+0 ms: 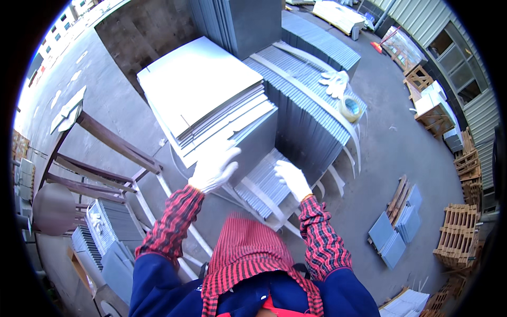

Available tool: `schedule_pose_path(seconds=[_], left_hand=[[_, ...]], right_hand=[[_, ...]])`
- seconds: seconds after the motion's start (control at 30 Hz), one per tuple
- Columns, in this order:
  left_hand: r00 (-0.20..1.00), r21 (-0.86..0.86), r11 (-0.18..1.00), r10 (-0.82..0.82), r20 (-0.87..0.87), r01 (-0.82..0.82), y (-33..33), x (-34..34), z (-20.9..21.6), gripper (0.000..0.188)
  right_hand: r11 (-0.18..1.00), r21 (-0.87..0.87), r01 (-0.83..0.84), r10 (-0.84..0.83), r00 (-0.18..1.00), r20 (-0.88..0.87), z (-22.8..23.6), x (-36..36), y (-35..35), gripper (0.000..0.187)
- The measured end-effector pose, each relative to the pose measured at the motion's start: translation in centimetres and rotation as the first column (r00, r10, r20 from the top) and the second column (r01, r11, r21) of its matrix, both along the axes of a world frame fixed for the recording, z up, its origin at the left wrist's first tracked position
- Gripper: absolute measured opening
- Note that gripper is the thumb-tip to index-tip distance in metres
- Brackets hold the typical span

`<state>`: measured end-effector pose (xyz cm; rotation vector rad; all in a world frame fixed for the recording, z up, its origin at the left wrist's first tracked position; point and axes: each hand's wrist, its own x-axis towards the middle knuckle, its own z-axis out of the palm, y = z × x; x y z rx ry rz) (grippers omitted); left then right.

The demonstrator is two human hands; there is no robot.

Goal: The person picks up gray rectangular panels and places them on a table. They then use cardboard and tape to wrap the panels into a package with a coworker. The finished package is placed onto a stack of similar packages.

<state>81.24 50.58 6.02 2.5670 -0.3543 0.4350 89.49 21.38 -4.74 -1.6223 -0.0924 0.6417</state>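
Note:
My left hand [214, 168], in a white glove, is at the near edge of a stack of white sheets [200, 87]. Its fingers are apart, and I cannot tell whether they touch the sheets. Likewise gloved in white, my right hand [293, 179] reaches over a low row of upright grey slabs [266, 182], fingers stretched and holding nothing. Behind it stands a taller row of grey slabs [301, 87] with white straps across it. On that row lie a pair of white gloves [334, 83] and a roll of clear tape [349, 108].
A brown slatted frame [116, 142] stands at the left, beside more grey slabs [113, 224]. To the right, grey slabs [396, 227] lie on the floor with wooden strips. Wooden pallets [457, 235] and crates [433, 111] line the right side. Loose strap ends hang near my right hand.

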Motion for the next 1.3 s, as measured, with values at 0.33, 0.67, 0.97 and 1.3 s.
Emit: schedule_pose_path(seconds=[0.33, 0.67, 0.97, 1.3], left_hand=[[0.997, 0.27, 0.96, -0.079, -0.004, 0.077, -1.0, 12.0, -4.3, 0.053], [0.987, 0.266, 0.96, -0.054, -0.151, 0.093, -1.5, 13.3, -3.5, 0.051], [0.993, 0.28, 0.959, -0.021, -0.117, 0.053, -2.0, 14.1, -3.6, 0.047], [0.992, 0.387, 0.922, 0.034, -0.119, 0.015, -2.9, 13.6, -6.0, 0.048]], right_hand=[[0.859, -0.302, 0.414, -0.11, 0.725, 0.68, 8.6, 23.1, -1.8, 0.065], [0.212, -0.876, 0.434, 0.116, 0.879, 0.463, 6.3, 39.8, 0.6, 0.064], [0.504, -0.499, 0.705, 0.005, 0.576, 0.818, 7.5, 38.8, 0.7, 0.034], [0.63, 0.721, 0.29, -0.25, 0.954, -0.166, 0.2, 12.0, -13.7, 0.027]])
